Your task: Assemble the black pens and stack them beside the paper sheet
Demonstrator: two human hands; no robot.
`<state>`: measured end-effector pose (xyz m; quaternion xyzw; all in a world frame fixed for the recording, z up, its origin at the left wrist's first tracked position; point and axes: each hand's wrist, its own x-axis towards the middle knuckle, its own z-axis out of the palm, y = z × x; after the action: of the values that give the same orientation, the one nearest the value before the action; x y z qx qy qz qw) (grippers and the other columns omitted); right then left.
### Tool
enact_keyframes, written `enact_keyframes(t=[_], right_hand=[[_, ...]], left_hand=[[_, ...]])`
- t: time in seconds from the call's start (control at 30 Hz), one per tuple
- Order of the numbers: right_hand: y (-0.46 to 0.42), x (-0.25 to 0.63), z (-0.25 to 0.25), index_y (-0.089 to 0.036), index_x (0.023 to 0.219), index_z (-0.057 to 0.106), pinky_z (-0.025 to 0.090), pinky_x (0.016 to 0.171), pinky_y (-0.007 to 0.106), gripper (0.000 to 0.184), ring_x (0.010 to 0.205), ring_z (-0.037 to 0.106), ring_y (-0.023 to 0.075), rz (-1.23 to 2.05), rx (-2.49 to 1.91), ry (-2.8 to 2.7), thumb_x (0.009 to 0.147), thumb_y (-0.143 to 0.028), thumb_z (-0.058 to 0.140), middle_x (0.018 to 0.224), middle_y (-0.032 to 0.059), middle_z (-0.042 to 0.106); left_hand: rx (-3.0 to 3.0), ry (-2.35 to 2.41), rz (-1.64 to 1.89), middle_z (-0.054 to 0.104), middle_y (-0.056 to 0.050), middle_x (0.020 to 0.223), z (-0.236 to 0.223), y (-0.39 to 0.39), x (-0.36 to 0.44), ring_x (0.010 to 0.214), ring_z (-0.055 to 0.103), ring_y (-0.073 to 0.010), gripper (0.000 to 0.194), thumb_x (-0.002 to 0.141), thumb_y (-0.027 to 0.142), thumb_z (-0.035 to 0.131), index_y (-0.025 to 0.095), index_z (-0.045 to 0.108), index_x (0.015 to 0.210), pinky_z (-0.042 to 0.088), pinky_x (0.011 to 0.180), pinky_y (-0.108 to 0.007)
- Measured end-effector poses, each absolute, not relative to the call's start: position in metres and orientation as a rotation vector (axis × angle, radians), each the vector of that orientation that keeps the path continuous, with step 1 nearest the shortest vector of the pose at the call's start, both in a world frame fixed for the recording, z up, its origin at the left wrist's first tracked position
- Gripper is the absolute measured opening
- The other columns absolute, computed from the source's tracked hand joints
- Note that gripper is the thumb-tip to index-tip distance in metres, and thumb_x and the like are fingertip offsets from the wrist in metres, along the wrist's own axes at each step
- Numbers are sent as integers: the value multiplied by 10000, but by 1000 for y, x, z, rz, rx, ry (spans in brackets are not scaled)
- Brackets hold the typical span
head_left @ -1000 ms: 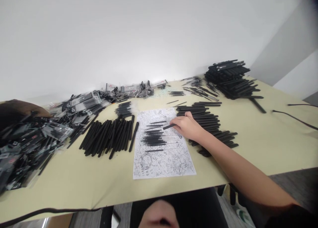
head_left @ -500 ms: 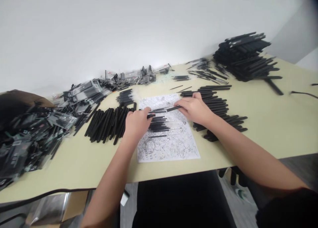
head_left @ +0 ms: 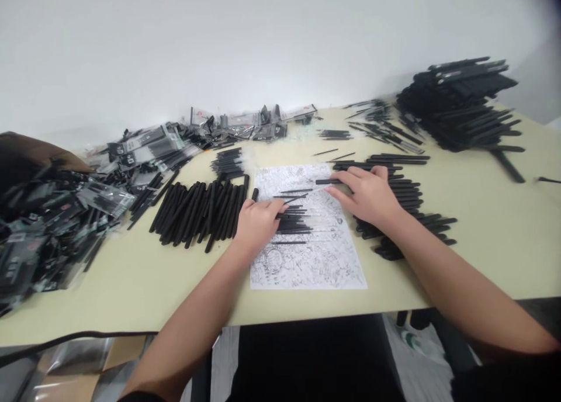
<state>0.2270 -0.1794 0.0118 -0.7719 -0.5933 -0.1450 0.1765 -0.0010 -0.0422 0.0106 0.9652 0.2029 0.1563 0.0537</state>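
My left hand point(head_left: 258, 224) is closed at the left edge of a printed white sheet point(head_left: 307, 270). A thin black pen refill point(head_left: 298, 198) juts from its fingertips, and a thicker black end shows beside them. My right hand point(head_left: 366, 194) is over the sheet's upper right edge, its fingers curled on a short black tube point(head_left: 328, 182); the thumb sits lower, partly apart. Several thin refills point(head_left: 293, 224) lie in a row on the sheet between the hands. Thick black pen barrels point(head_left: 197, 215) are heaped left of my left hand, and more black pens point(head_left: 405, 191) lie under and beyond my right hand.
Clear plastic packets point(head_left: 149, 148) and dark wrappers point(head_left: 48, 232) pile up along the left and back. A bundle of thin refills point(head_left: 228, 162) lies behind the barrels. At the back right rises a tall stack of black pens point(head_left: 460, 107), with loose refills point(head_left: 381, 127) beside it.
My right hand has moved away from my left, taking the short tube up and right. My left hand is slightly lower on the sheet. The whole view has shifted a little.
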Motion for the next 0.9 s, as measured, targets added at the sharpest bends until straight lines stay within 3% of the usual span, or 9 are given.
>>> enact_keyframes(t=[0.13, 0.5, 0.9], right_hand=[[-179, 225, 11, -208, 997, 662, 232, 798, 372, 492, 778, 553, 183, -408, -2197, -1676, 927, -608, 384, 891, 51, 652], [-180, 223, 15, -218, 962, 674, 254, 838, 374, 495, 825, 563, 186, -419, -2092, -1544, 916, -625, 396, 925, 48, 654], [-182, 224, 22, -229, 940, 675, 253, 822, 375, 524, 778, 534, 168, -555, -2073, -1558, 903, -663, 384, 843, 31, 600]], left_hand=[[2936, 630, 529, 745, 17, 841, 8, -42, 0, 761, 677, -162, 142, 898, 146, 488, 223, 603, 931, 354, 740, -323], [2928, 620, 599, 724, 16, 764, 4, -45, 1, 698, 650, -147, 218, 972, 266, 415, 229, 626, 933, 360, 743, -325], [2910, 603, 645, 744, 18, 823, 1, -43, 0, 716, 662, -149, 160, 949, 223, 457, 230, 617, 947, 358, 749, -316]])
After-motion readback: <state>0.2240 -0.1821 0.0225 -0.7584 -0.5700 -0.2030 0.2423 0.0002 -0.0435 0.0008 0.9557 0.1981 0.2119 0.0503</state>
